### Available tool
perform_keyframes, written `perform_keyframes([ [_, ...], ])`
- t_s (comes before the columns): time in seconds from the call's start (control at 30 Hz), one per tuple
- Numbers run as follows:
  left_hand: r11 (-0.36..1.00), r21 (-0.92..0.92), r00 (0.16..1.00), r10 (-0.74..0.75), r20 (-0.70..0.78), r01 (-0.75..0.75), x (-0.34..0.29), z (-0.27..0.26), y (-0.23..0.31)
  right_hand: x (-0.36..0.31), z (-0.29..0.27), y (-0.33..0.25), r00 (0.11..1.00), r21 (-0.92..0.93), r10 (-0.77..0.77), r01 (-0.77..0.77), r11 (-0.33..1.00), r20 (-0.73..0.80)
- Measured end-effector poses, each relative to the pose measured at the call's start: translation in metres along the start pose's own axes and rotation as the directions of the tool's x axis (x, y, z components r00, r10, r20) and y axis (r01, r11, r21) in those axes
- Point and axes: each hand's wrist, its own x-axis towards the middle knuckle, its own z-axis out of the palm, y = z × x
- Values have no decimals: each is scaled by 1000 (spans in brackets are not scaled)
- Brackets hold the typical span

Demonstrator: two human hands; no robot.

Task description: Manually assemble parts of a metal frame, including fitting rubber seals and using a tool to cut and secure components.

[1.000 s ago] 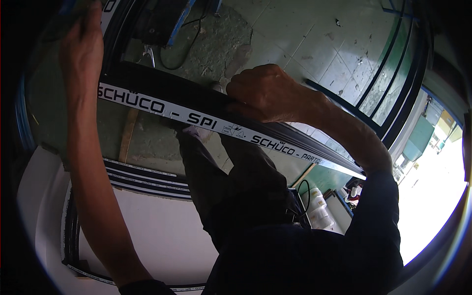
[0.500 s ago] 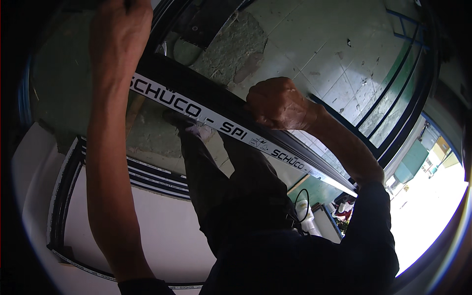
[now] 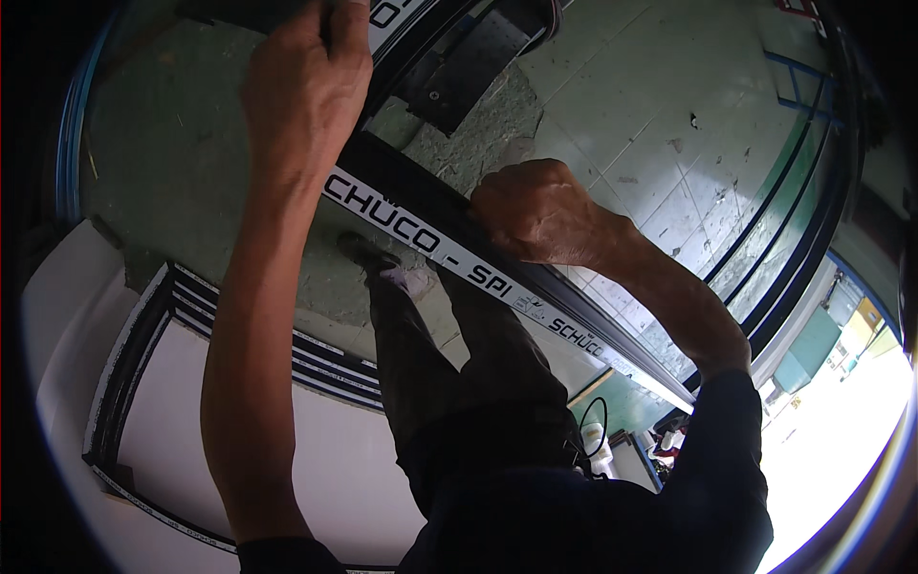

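Observation:
A dark window or door frame profile with a white printed strip along its edge runs slantwise in front of my legs, from upper left to lower right. My left hand is at the frame's upper left corner, its fingers curled at the side member. What those fingertips hold, if anything, is hidden. Farther along the slanting profile, my right hand is closed with its knuckles up, resting against the profile's far side. Its fingertips are out of sight beneath the hand.
A black machine part stands just beyond the frame. More dark frames lie at lower left around a pale panel. Dark rails cross the right side. The tiled floor has a rough broken patch.
In the picture, the frame and my left hand have shifted right and downward, and more of the machine part shows. My right hand stays nearly in place, now nearer the frame's left corner.

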Motion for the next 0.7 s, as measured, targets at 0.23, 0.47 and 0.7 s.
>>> perform_keyframes([
  [0.23,951,286,983,155,-96,-123,0,5,10,6,2,1,999,65,-16,18,998,-33],
  [0.47,994,38,993,108,-48,-106,0,0,-2,33,-9,-13,993,-24,82,-84,996,-89],
  [0.7,999,-37,999,14,-30,-15,1,-1,6,42,5,-4,997,-54,44,-47,997,-66],
])
